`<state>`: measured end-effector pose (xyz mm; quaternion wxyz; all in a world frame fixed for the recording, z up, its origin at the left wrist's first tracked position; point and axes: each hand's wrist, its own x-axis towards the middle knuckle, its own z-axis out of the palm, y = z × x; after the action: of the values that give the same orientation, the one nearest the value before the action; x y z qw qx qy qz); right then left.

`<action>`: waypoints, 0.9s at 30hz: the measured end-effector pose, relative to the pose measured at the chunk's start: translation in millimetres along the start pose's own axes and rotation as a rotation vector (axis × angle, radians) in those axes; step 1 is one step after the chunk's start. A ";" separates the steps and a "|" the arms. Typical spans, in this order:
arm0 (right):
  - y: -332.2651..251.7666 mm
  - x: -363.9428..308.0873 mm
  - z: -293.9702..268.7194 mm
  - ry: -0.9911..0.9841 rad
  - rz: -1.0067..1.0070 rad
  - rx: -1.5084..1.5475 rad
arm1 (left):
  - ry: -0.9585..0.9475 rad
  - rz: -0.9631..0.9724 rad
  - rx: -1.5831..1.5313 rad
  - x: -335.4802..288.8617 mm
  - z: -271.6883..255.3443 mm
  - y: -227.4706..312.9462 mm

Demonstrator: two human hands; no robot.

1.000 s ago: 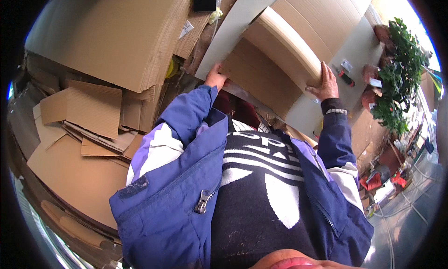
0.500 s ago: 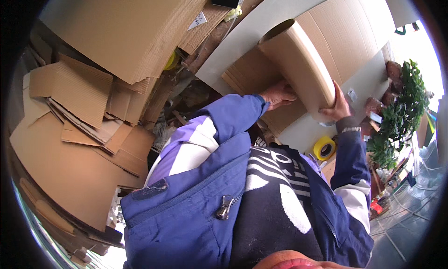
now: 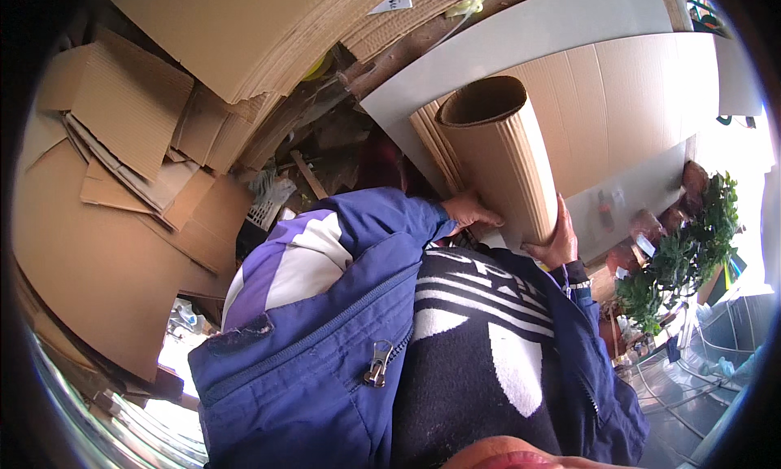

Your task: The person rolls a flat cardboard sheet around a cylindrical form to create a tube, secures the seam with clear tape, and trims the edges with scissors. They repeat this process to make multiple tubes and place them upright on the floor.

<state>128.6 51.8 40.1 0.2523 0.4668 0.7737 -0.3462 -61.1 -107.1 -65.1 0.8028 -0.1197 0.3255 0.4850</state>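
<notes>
In the head view, a brown cardboard roll [image 3: 504, 164] stands tilted in front of the person, its round open end turned up and away and its other end close to the body. The left hand [image 3: 472, 212] is closed on the lower left side of the roll, with the thumb on the near face and the other fingers mostly hidden. The right hand [image 3: 556, 239] curves around the lower right side, its fingers lying along the roll and its thumb near the bottom. Behind the roll, a flat cardboard sheet [image 3: 630, 103] lies on the pale grey tabletop [image 3: 598, 17], and a leafy green plant [image 3: 687, 249] is off to the right. At the upper left is a thick cardboard stack [image 3: 236, 30], with loose cardboard pieces [image 3: 134, 103] below it. The person wears a blue jacket [image 3: 313, 363] over a black jumper [image 3: 464, 371].
</notes>
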 end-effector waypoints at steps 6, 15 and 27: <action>-10.5 3.3 9.0 -0.087 -0.038 -0.005 | -0.025 -0.146 0.042 -7.0 -18.8 -8.1; -3.9 -0.2 22.5 -0.064 -0.045 -0.066 | -0.044 -0.385 -0.115 -10.4 -28.6 -20.2; -2.3 -9.9 43.4 -0.009 -0.139 -0.076 | -0.083 -0.225 0.110 -27.3 -39.6 -15.5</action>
<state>133.7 12.2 20.4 0.2487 0.4007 0.8157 -0.3352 -72.7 -154.2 -79.6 0.8702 -0.0909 0.3029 0.3778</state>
